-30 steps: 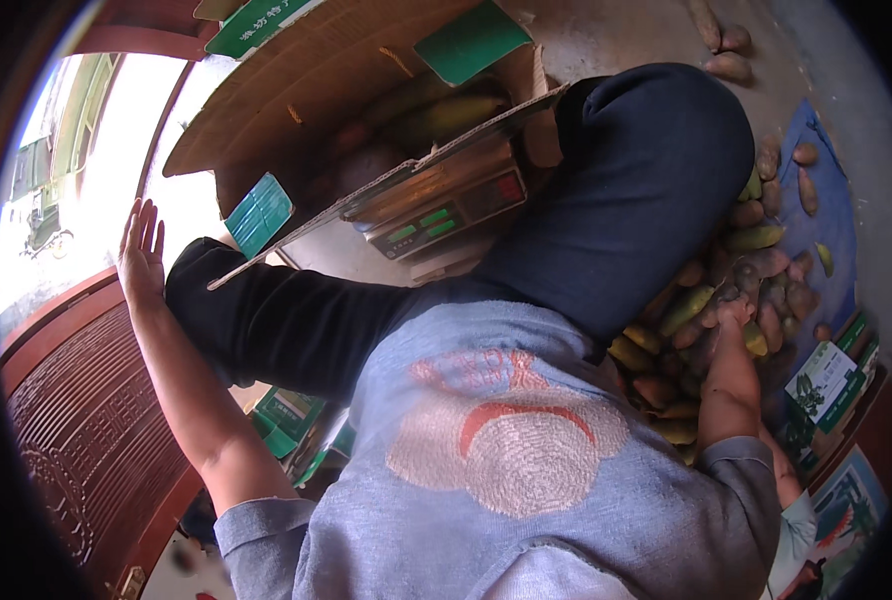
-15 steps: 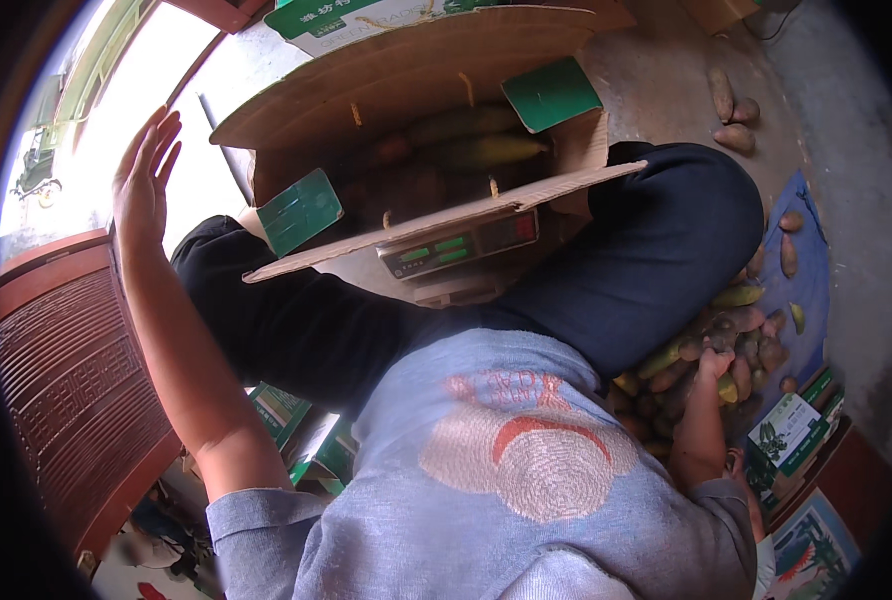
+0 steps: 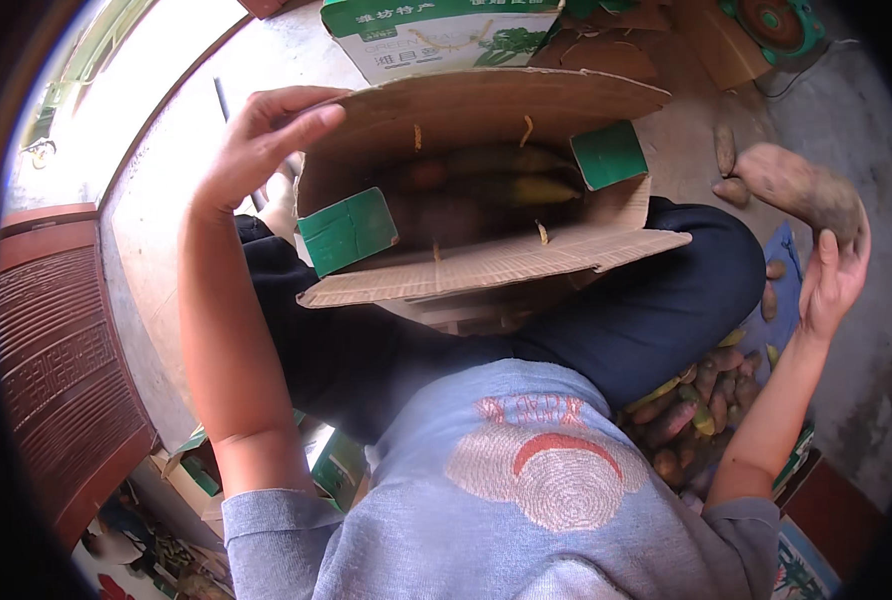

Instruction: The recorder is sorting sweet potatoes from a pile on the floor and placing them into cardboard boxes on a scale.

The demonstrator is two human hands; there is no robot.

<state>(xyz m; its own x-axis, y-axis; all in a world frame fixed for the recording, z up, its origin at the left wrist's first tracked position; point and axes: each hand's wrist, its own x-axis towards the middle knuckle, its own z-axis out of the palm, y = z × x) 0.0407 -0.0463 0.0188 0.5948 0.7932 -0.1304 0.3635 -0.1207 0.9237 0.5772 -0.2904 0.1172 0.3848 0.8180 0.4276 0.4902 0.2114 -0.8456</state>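
Both hands have come up since the earlier frames: the right hand (image 3: 834,272), which a moment ago was down among the pile of tubers beside the right knee, is now raised to the right of the open cardboard box (image 3: 486,215), and the left hand (image 3: 258,145), which was spread flat in the air off to the left, has closed in on the box's near-left corner. Seen from the head camera, the right hand's fingers curl up around the lower end of a large brownish sweet potato (image 3: 801,188), gripping it from beneath so that most of the tuber sticks out up and to the left, toward the box. The left hand is half open, its fingers bent loosely over the top edge of the back flap, touching or almost touching the cardboard; it holds nothing. The box rests on the person's lap, its flaps folded outward with green printed patches at two corners, and several long sweet potatoes, brown and yellowish, already lie inside it. Judging by this, one more tuber has been picked for the box and the left hand is steadying it. The remaining pile of sweet potatoes (image 3: 691,405) lies below and to the right of the box, past the dark trouser leg. Two loose tubers (image 3: 728,165) sit on the concrete floor (image 3: 866,400) right of the box, and a white-and-green carton (image 3: 436,35) stands behind it.
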